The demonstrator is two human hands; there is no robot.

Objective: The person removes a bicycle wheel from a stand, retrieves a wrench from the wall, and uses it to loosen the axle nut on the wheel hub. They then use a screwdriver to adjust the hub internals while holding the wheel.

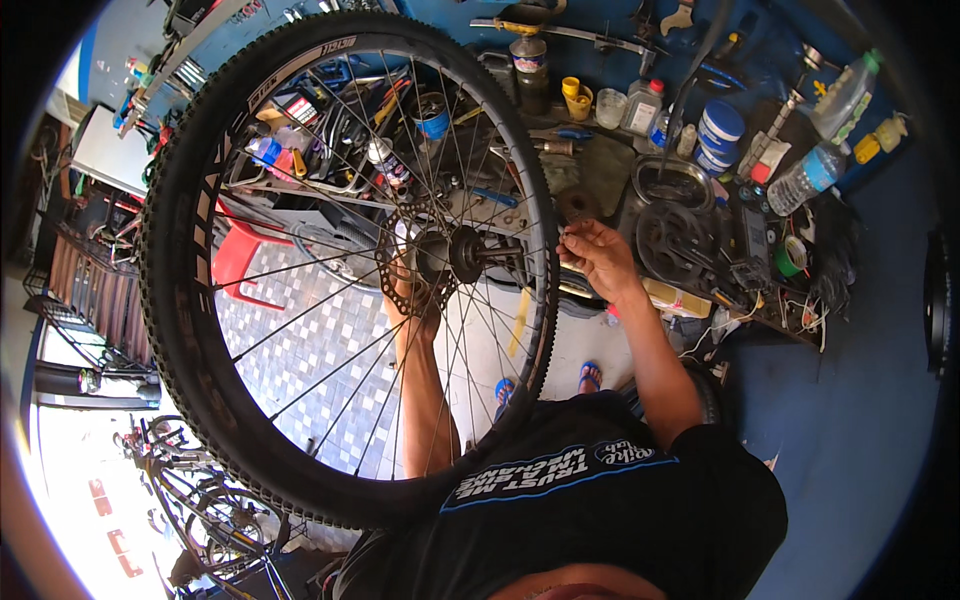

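Note:
A bicycle wheel point(178, 290) with a knobbly black tyre stands raised before me, filling the left and middle of the view. My left hand point(418, 312) reaches behind the spokes and is closed at the hub point(436, 258), holding the wheel up; the disc rotor point(388, 262) and spokes hide part of its fingers. From the hub's right side juts a bare freehub body point(500, 254). Just right of the tyre, my right hand point(597, 262) is raised with thumb and fingers pinched together. Whatever small thing they hold is too small to make out.
A cluttered workbench point(600, 170) runs along the blue wall, carrying bottles, tubs, tools and a chainring crankset point(670, 240). A red plastic chair point(245, 262) stands beyond the wheel on a tiled floor. Several bicycles point(215, 510) are at the lower left.

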